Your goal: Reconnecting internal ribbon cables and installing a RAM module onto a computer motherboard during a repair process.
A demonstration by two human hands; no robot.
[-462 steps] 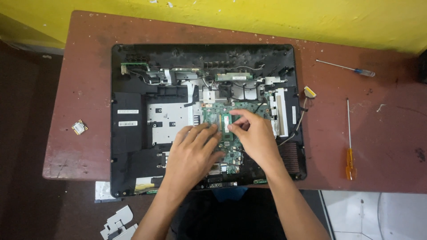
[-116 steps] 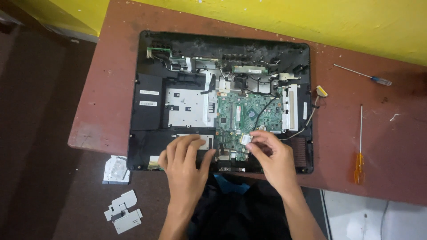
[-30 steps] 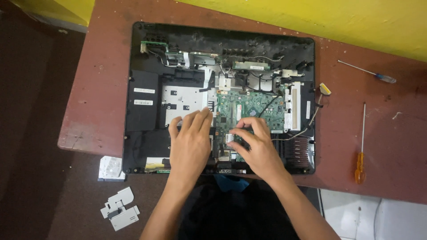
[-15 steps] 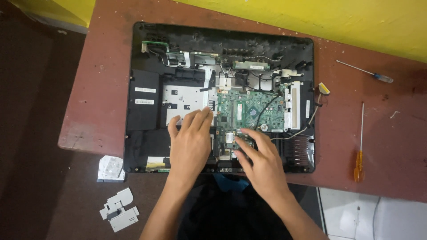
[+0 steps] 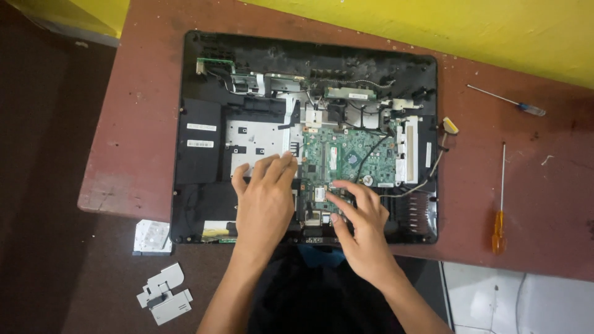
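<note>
An opened black computer chassis (image 5: 198,136) lies flat on a reddish-brown table (image 5: 136,124), its green circuit board (image 5: 352,154) exposed beside a silver metal shield (image 5: 253,139). My left hand (image 5: 266,198) rests flat with spread fingers on the chassis at the left edge of the board. My right hand (image 5: 362,222) lies next to it, its fingers pressing on a small card (image 5: 320,194) at the board's lower edge. Neither hand is closed around anything.
An orange-handled screwdriver (image 5: 499,213) and a blue-handled screwdriver (image 5: 510,102) lie on the table to the right. A yellow-tipped cable (image 5: 450,126) hangs off the chassis's right side. Grey plastic pieces (image 5: 162,294) and a pale plate (image 5: 151,237) lie on the floor below left. A yellow wall (image 5: 433,25) runs behind.
My right hand has slid down and flattened over the small card at the board's lower edge. My left hand has stayed flat on the chassis.
</note>
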